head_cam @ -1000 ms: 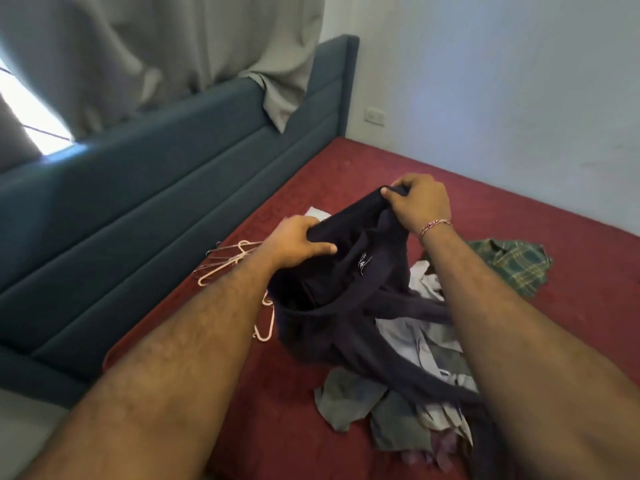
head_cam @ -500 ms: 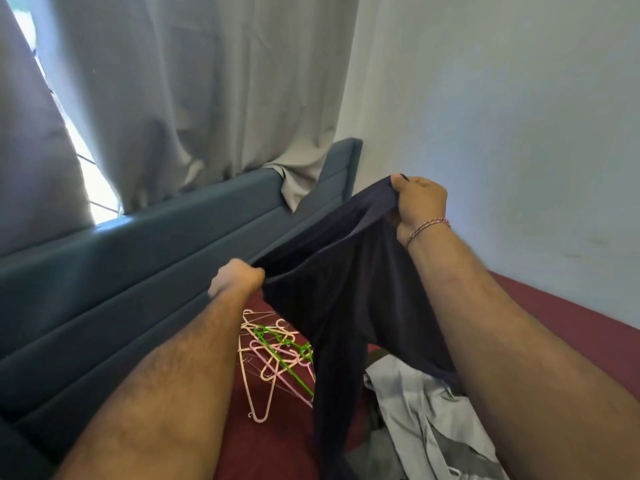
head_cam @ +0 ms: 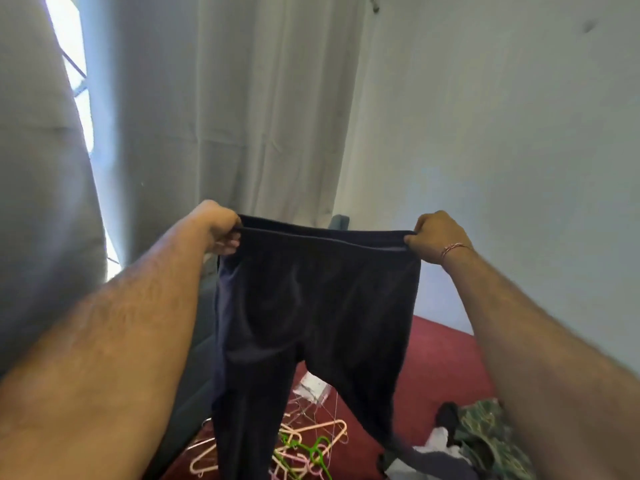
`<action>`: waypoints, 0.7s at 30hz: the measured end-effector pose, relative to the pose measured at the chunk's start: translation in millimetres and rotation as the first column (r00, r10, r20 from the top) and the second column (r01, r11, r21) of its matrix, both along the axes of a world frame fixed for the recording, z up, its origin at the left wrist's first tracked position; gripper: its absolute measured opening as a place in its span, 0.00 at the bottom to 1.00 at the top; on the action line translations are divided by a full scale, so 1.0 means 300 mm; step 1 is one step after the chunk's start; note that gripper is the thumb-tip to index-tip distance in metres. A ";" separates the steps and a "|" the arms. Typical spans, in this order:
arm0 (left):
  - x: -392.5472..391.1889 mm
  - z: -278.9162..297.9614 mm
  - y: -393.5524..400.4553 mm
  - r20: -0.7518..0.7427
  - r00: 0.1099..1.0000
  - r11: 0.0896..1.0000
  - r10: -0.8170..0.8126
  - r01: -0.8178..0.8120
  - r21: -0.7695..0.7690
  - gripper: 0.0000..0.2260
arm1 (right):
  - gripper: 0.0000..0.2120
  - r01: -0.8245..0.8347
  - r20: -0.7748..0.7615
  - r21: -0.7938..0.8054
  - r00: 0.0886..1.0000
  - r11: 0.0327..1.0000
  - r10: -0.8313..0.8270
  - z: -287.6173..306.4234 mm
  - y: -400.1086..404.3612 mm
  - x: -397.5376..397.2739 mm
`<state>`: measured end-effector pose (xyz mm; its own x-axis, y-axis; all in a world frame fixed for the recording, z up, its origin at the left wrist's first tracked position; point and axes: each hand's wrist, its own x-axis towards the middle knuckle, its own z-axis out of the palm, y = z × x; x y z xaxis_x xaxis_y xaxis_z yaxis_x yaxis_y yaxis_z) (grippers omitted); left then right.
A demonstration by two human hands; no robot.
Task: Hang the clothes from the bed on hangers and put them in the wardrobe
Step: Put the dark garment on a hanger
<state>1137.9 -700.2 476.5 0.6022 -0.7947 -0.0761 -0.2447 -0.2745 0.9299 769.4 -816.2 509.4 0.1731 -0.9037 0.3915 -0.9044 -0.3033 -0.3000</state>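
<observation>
Dark navy trousers (head_cam: pixel 311 306) hang in front of me, stretched flat by the waistband. My left hand (head_cam: pixel 216 226) grips the waistband's left end and my right hand (head_cam: pixel 436 239) grips its right end, both raised above the bed. The two legs dangle down toward the red bedspread (head_cam: pixel 440 368). Below them lies a tangle of pink and green hangers (head_cam: pixel 304 445). A green plaid shirt (head_cam: pixel 485 434) and pale clothes (head_cam: pixel 440 441) lie at the lower right, partly hidden by my right arm.
Grey curtains (head_cam: pixel 225 116) cover the window on the left, with bright daylight at their edge. A pale wall (head_cam: pixel 502 150) stands to the right. The blue headboard (head_cam: pixel 194 375) runs behind my left arm. A small white packet (head_cam: pixel 313 384) lies on the bed.
Both hands have lifted the trousers off the clothes pile and moved apart, pulling the waistband taut. My view has tilted upward toward the curtains and wall.
</observation>
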 end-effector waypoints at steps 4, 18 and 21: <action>0.078 0.174 0.025 0.048 0.998 0.977 -0.038 0.047 -0.210 0.09 | 0.09 -0.067 0.223 0.054 0.973 0.996 0.053 0.136 0.035 0.065; 0.275 0.424 0.178 0.321 0.765 0.764 -0.558 0.625 -0.160 0.17 | 0.18 -0.422 0.426 0.124 0.840 0.898 0.336 0.293 0.170 0.062; 0.269 0.423 0.181 0.595 0.686 0.862 -0.419 0.506 0.024 0.20 | 0.20 -0.400 0.267 0.100 0.893 0.911 0.363 0.298 0.191 0.059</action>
<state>1218.5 -645.8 603.5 0.0510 -0.9592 0.2781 -0.7928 0.1305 0.5953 787.0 -758.9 598.8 0.4355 -0.8370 0.3312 -0.6240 -0.5459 -0.5592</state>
